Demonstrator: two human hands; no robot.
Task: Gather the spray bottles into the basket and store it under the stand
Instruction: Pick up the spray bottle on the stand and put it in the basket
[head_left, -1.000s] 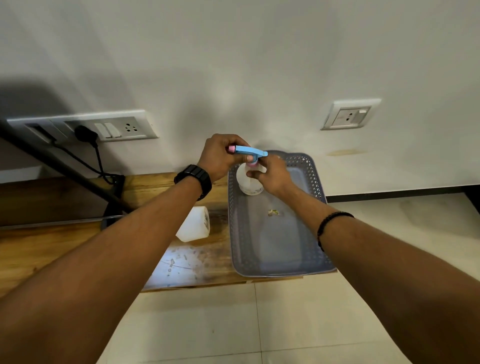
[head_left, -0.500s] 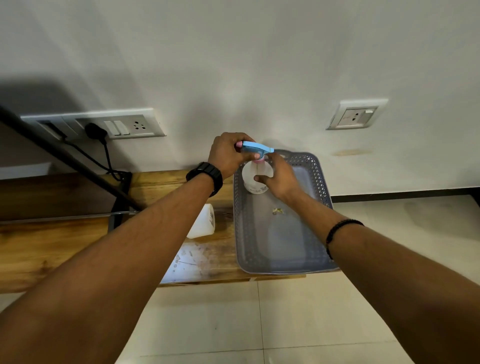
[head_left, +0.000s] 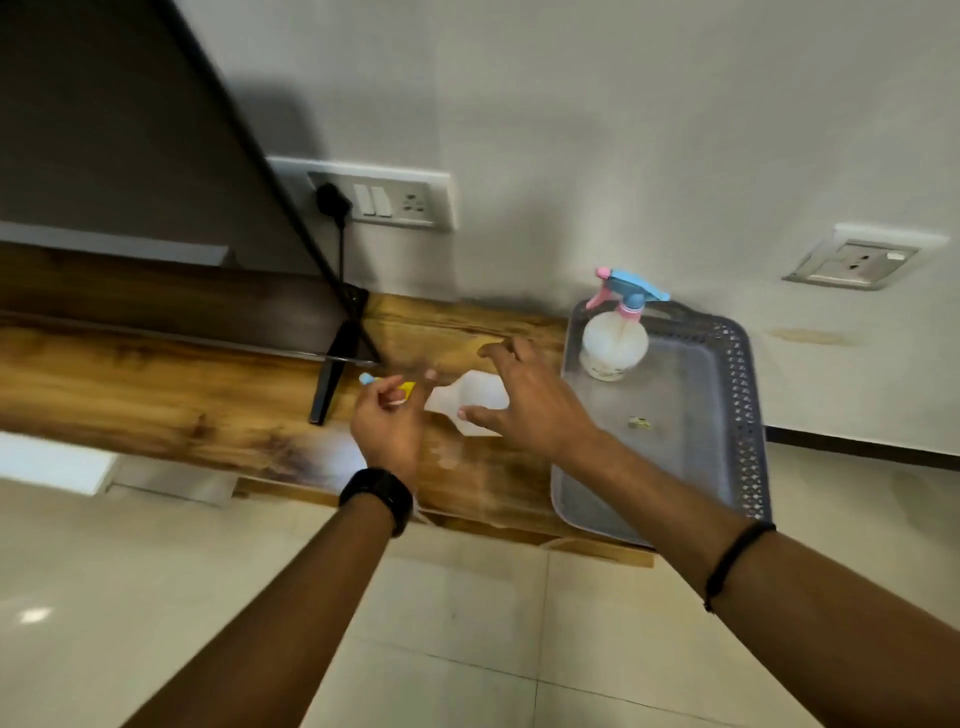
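Observation:
A white spray bottle (head_left: 614, 343) with a blue and pink trigger head stands upright at the far end of the grey perforated basket (head_left: 737, 415). A second white bottle (head_left: 467, 402) lies on its side on the wooden stand (head_left: 182, 395), left of the basket. My right hand (head_left: 524, 400) hovers over this lying bottle with fingers spread, partly hiding it. My left hand (head_left: 387, 423) pinches its yellow and blue spray head at the bottle's left end. Motion blur softens both hands.
A black TV leg (head_left: 332, 379) stands on the wooden stand just left of my left hand. A switchboard (head_left: 387, 200) with a plugged cable sits on the wall, and a second socket (head_left: 857, 262) further right. A small scrap (head_left: 639, 422) lies in the basket. Beige floor tiles lie below.
Both hands let go of the blue-headed bottle, which now stands alone in the basket. They moved left to the bottle lying on the stand. The camera view swung left.

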